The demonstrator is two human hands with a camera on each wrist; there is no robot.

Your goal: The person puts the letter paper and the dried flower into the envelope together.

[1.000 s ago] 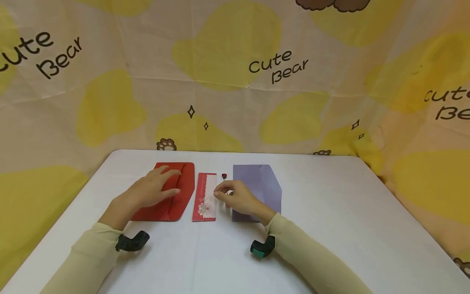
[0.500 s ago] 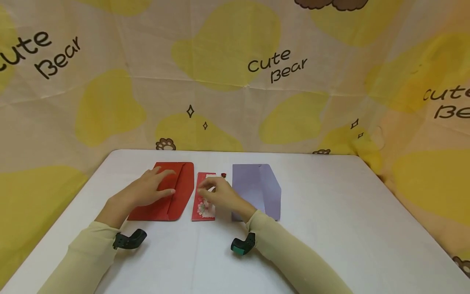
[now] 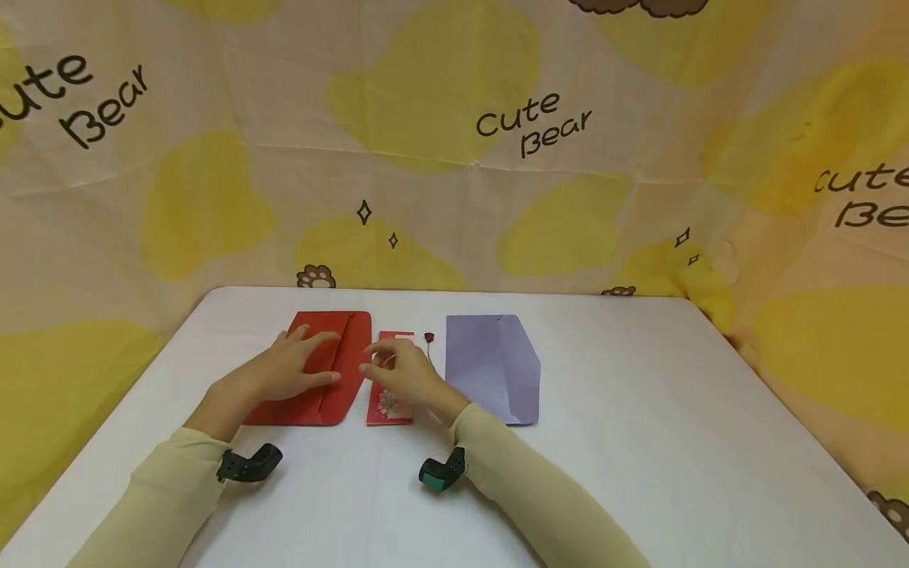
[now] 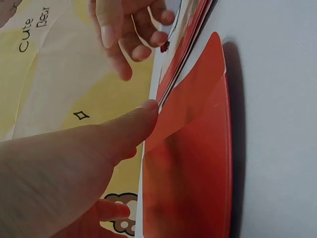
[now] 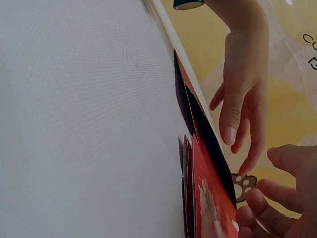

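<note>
My left hand (image 3: 287, 371) hovers over the red envelope (image 3: 353, 347), fingers spread and loosely bent with nothing in them. In the left wrist view its thumb reaches over the red envelope (image 4: 193, 173), whose flap edge stands slightly raised. My right hand (image 3: 408, 377) is above the red card with a flower print (image 3: 389, 414), fingers loosely bent and holding nothing. Part of the card is hidden under this hand. In the right wrist view the folded card (image 5: 203, 198) shows several layers, beside the right fingertips (image 5: 257, 203).
A small dark-red rose on a thin stem (image 3: 429, 338) lies right of the card, its lower part hidden by my right hand. Farther right lies a purple envelope (image 3: 490, 363). All rest on a white table (image 3: 625, 442), backed by a printed cloth (image 3: 426, 102).
My right hand has moved left, from beside the rose and purple envelope to over the card, near the red envelope's edge. My left hand has shifted only slightly.
</note>
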